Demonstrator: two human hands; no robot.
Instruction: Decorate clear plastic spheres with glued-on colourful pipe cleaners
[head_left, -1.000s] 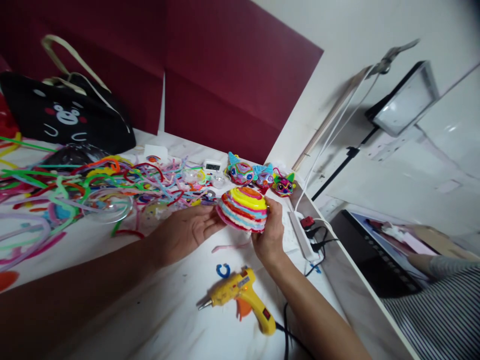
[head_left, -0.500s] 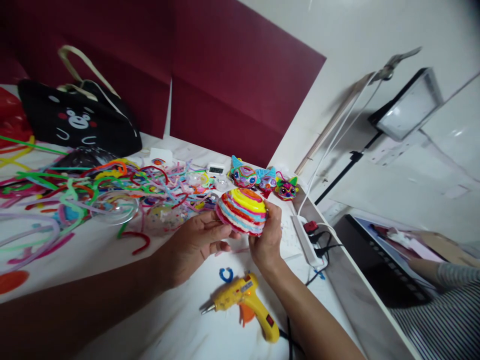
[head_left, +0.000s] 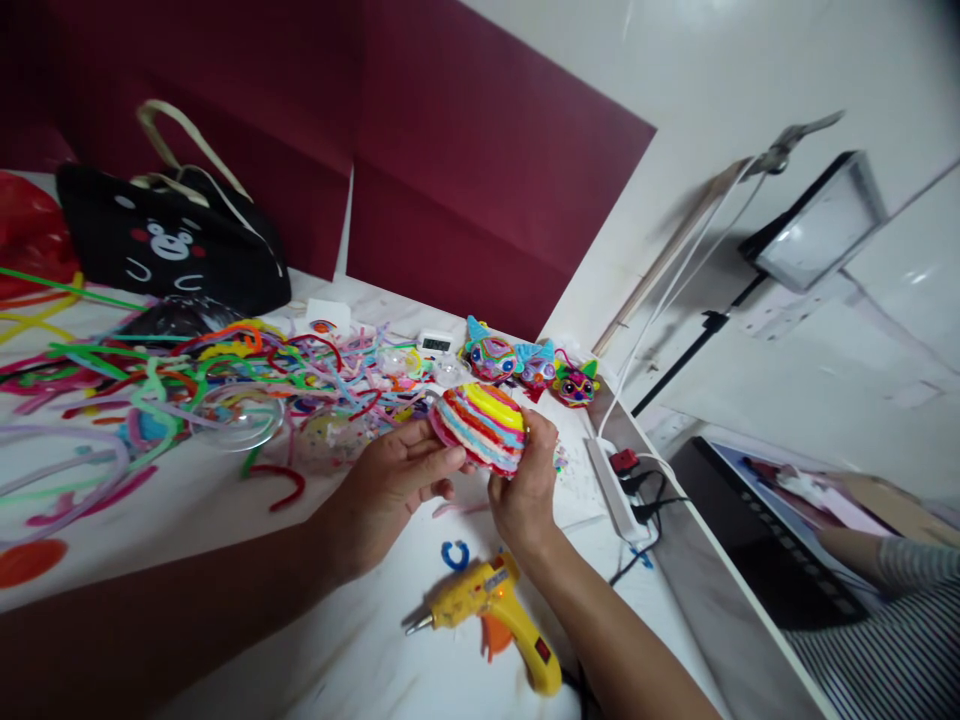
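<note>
Between my two hands is a dome wrapped in rings of coloured pipe cleaner (head_left: 481, 428), yellow at the top with red, blue, white and pink bands below. My left hand (head_left: 390, 490) pinches its lower left rim between thumb and fingers. On the other side, my right hand (head_left: 525, 490) grips its right edge. The dome is held above the white table, tilted a little. Below the hands lies a yellow hot glue gun (head_left: 480, 595), its nozzle pointing left. A short curled blue pipe cleaner (head_left: 454, 555) rests just above the glue gun.
Tangled pipe cleaners (head_left: 187, 370) and a clear plastic dome (head_left: 241, 415) spread on the left. A black bag (head_left: 172, 240), a small digital timer (head_left: 434, 343) and decorated animal heads (head_left: 491, 355) stand behind. A power strip (head_left: 616, 490) lies right; a person's striped sleeve (head_left: 915, 560) shows beyond.
Both hands have tipped the dome slightly, so its yellow top shows less and its banded side more. The whole view has shifted a little; the glue gun stays on the table.
</note>
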